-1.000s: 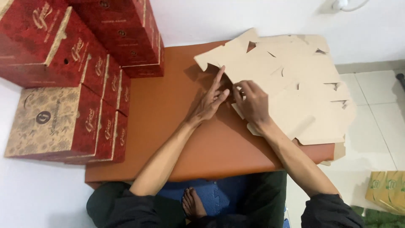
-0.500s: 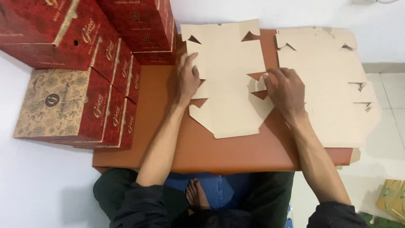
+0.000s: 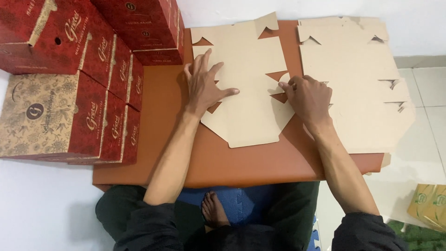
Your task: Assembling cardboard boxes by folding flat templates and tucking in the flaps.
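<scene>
We've got one flat tan die-cut cardboard blank (image 3: 248, 83) unfolded; left hand (image 3: 204, 86) spread flat on it, right hand (image 3: 309, 97) pinching its side flap, nothing creased yet.

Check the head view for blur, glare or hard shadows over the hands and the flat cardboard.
Head view: sharp, no motion blur on the left hand or right hand; light even and soft, no glare on the flat cardboard sheet, with faint shadows under the hands; the red boxes lean outward at the frame edge.

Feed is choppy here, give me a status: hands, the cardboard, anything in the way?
Left hand flat on the flat cardboard blank. Right hand pinching its right-edge flap. Stack of blanks to the right, red boxes to the left, both apart.
</scene>
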